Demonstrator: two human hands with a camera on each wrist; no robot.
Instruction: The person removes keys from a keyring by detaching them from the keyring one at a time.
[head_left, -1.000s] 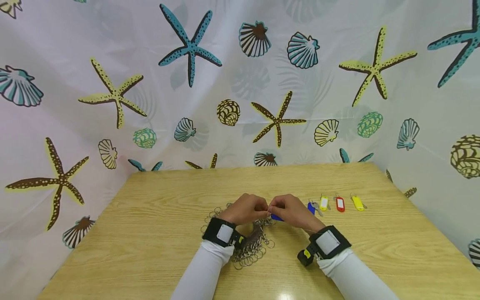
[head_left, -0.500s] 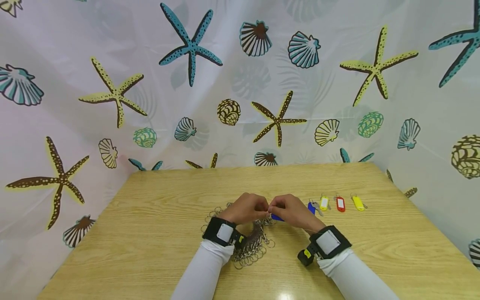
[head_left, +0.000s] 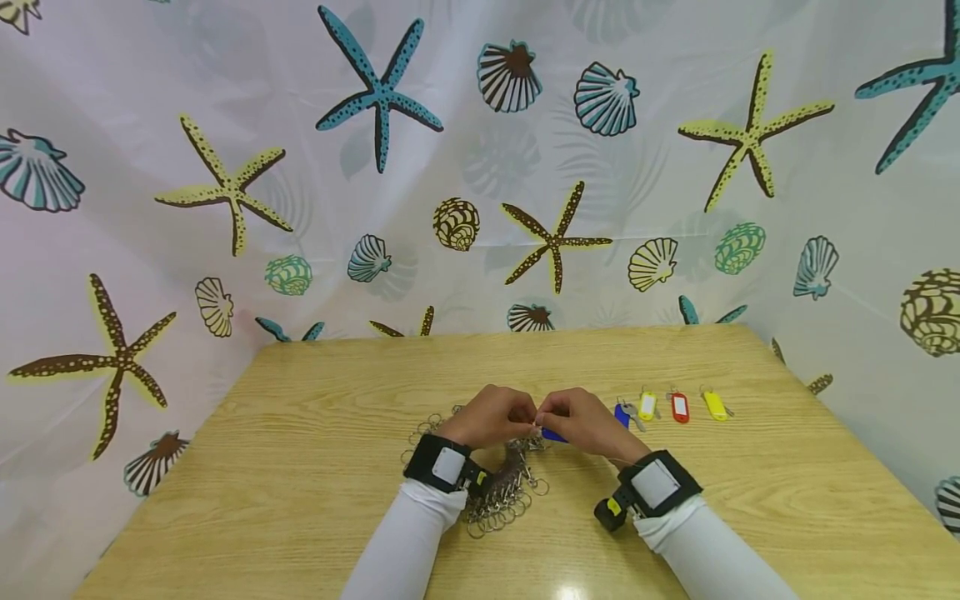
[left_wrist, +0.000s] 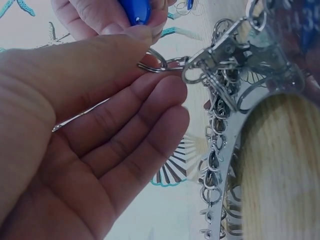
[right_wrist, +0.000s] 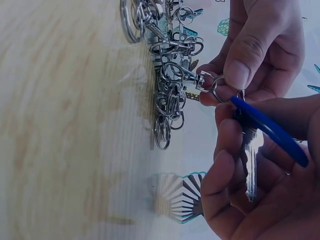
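Observation:
Above the middle of the wooden table my two hands meet. My left hand pinches a small split ring between thumb and forefinger. That ring hangs from a silver clasp at the end of a chain of key rings. My right hand holds a blue key tag with a silver key lying across its curled fingers. The tag's end touches the ring. In the head view only a sliver of the blue tag shows under the right hand.
To the right of my hands a row lies on the table: a blue tag with a key, a yellow tag, a red tag and another yellow tag. A curtain with a starfish and shell print encloses the table on three sides.

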